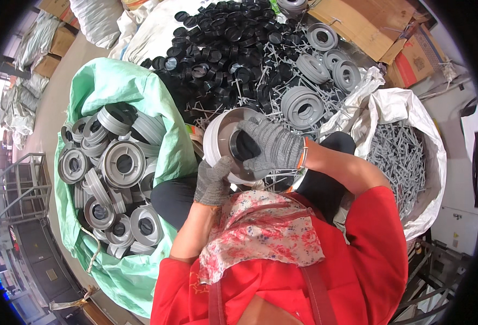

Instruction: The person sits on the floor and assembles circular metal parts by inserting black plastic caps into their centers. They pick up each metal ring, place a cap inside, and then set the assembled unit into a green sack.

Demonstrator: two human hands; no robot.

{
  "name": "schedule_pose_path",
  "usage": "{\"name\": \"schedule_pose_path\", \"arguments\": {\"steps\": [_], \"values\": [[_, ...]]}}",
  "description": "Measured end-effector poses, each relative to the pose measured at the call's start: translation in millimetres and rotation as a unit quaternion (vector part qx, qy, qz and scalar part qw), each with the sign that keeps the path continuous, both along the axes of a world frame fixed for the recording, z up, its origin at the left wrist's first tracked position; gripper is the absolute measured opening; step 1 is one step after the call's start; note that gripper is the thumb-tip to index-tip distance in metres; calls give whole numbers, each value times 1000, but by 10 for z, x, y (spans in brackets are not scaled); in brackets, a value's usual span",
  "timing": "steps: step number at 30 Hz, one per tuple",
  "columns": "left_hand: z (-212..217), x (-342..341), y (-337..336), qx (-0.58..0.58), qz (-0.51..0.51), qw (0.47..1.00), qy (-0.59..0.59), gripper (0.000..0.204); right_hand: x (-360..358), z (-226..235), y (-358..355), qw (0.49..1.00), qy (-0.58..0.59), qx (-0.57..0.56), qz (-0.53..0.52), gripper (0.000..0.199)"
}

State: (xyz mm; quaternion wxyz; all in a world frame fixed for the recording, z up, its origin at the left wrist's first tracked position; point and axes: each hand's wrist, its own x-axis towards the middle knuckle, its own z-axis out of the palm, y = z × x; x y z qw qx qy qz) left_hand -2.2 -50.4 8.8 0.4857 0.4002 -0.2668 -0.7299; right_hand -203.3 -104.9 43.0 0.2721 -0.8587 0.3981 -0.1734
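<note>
A grey round plastic fitting (213, 135) with a ridged outer wall is tilted in front of my lap. My left hand (212, 183), in a grey knit glove, is closed on its lower left rim. My right hand (276, 144), gloved the same way, reaches into the open face, fingers bent around a black cap (244, 144) at the central hole. How far the cap sits in the hole cannot be told, since the fingers cover part of it. Beyond my hands lies a heap of black caps (223, 32), with grey plastic sticks (274, 65) strewn at its right side.
On my left stands a green woven sack (166, 103) full of grey fittings, several with black centres. A white sack (434, 141) of grey sticks is on my right. Loose grey fittings (302, 106) lie ahead right, near cardboard boxes (366, 21). A metal step frame (20, 187) stands far left.
</note>
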Motion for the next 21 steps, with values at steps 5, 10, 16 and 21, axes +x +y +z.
{"name": "schedule_pose_path", "arguments": {"steps": [5, 10, 16, 21], "values": [[156, 128, -63, 43, -111, 992, 36, 71, 8, 122, 6, 987, 53, -110, 107, 70], [308, -2, 11, 22, -40, 999, 5, 46, 43, 183, 65, 998, -7, -31, 51, 69], [138, -8, 57, -160, -20, 959, -233, 44, 126, 150, -70, 876, -126, 446, -136, 52], [298, -49, 53, -64, -4, 994, -88, 46, 79, -152, 64, 981, -120, -147, -47, 69]]}}
